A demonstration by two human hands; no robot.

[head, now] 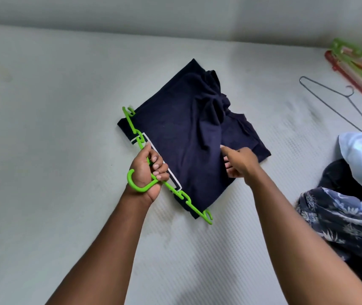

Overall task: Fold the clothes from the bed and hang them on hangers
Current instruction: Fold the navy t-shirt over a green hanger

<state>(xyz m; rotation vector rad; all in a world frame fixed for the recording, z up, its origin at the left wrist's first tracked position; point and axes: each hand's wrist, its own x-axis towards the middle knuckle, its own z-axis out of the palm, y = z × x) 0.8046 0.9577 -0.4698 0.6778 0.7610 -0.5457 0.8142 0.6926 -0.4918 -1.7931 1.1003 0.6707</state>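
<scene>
Gripping green hanger [186, 197] with left hand [148, 172], pinching navy shirt [175, 128] with right hand [240, 161]; could wreck fold if yanked.

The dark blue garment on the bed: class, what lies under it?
The white bed lies under the dark blue garment. The green hanger shows along its left edge, gripped by the left hand; whether any part runs beneath the cloth is hidden.
</scene>
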